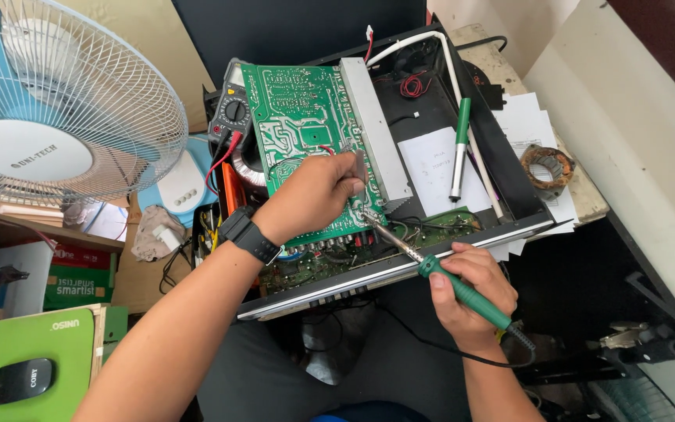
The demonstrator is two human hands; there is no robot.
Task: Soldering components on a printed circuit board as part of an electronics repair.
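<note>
Crowded desk (pixel 580 199) holds an open amplifier case (pixel 509 168). Left hand (pixel 314 195) pinches the green circuit board (pixel 298 125). Right hand (pixel 470 293) grips a green soldering iron (pixel 462 291), tip pointing to 10 o'clock, just under the left fingers.

My left grip (pixel 318 191) sits on the tilted green circuit board (pixel 298 125), which blocks the left half of the open black metal amplifier chassis (pixel 509 184). To its right, the floor of the case lies mostly open, crossed only by a green-and-white pen-shaped tool (pixel 459 148) on a white paper sheet (pixel 431 168). My right grip (pixel 466 289) works at the near front edge with the green-handled soldering iron (pixel 431 270). The big white-and-blue fan (pixel 56 109) crowds the far left.
</note>
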